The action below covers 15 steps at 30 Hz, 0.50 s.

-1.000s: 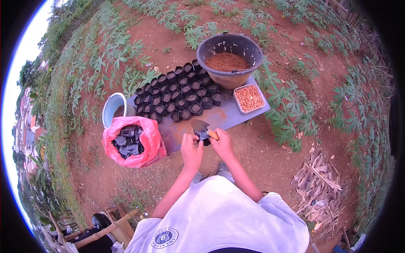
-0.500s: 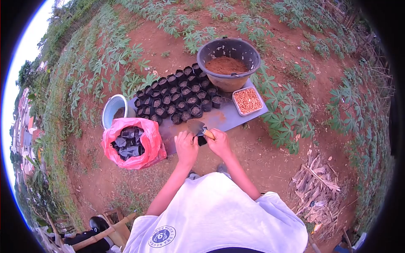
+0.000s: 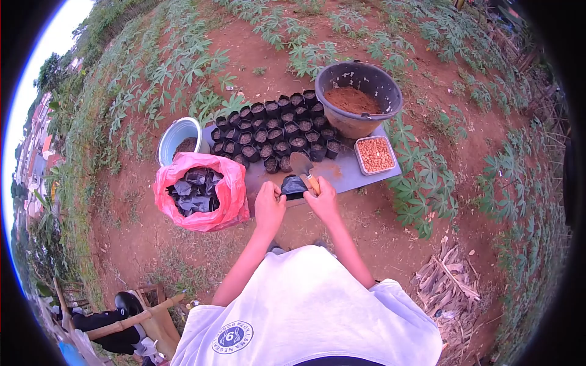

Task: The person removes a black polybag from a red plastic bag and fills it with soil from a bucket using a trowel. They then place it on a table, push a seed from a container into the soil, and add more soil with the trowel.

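Since the earlier frame, the black bag (image 3: pixel 293 185) between the left grip (image 3: pixel 269 204) and the right grip (image 3: pixel 323 196) has spread wider, and the blade of the trowel (image 3: pixel 303 166) has swung to point farther forward; my own remote view has shifted too. Nearest me, the left grip pinches the bag's edge; the right grip is closed round the trowel's handle, its fingers by the bag's other side, presumably so that one hand can serve both objects. The bag is held above the near edge of the bench (image 3: pixel 348 177); at left, a pink sack (image 3: pixel 235 195) gapes, its dark plastic within reach; at right lie pale orange seeds (image 3: pixel 376 154) in a box. Farther off, soil-filled pots (image 3: pixel 274 133) stand packed together, probably for mutual support; beside them rests a dark tub (image 3: pixel 353 127) of reddish soil; leafy plants (image 3: pixel 317 58) grow beyond.
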Tool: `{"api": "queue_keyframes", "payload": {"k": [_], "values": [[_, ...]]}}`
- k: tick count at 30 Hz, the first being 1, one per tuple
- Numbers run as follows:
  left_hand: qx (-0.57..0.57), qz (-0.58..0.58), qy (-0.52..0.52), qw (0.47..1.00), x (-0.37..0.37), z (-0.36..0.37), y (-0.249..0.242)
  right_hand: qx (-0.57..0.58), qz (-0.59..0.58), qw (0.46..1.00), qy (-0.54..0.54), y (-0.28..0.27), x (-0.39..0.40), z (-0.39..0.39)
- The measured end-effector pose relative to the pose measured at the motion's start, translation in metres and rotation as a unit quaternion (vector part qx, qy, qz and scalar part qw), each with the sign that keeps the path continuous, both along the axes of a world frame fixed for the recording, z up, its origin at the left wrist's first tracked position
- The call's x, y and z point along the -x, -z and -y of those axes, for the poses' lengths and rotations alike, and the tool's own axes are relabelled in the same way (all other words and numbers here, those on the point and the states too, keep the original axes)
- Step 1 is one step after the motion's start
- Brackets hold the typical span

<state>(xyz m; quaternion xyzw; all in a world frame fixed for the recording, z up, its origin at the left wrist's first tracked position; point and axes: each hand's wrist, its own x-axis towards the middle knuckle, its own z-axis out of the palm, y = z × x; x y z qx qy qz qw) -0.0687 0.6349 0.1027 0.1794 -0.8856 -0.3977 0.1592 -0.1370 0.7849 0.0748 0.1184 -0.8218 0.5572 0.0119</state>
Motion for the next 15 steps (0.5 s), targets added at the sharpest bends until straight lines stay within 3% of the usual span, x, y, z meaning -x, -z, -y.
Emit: {"api": "queue_keyframes", "payload": {"k": [6,8,15], "values": [[0.024,-0.011,-0.018,0.999,-0.005,0.01,0.002,-0.046,0.04,0.996,-0.057,-0.007,0.002,0.014],[0.03,-0.004,-0.021,0.999,-0.005,0.015,0.001,-0.084,-0.05,0.992,-0.079,-0.003,0.002,0.019],[0.034,-0.031,-0.005,0.999,-0.004,0.022,0.007,-0.068,-0.05,0.983,-0.163,-0.012,-0.005,0.041]]}}
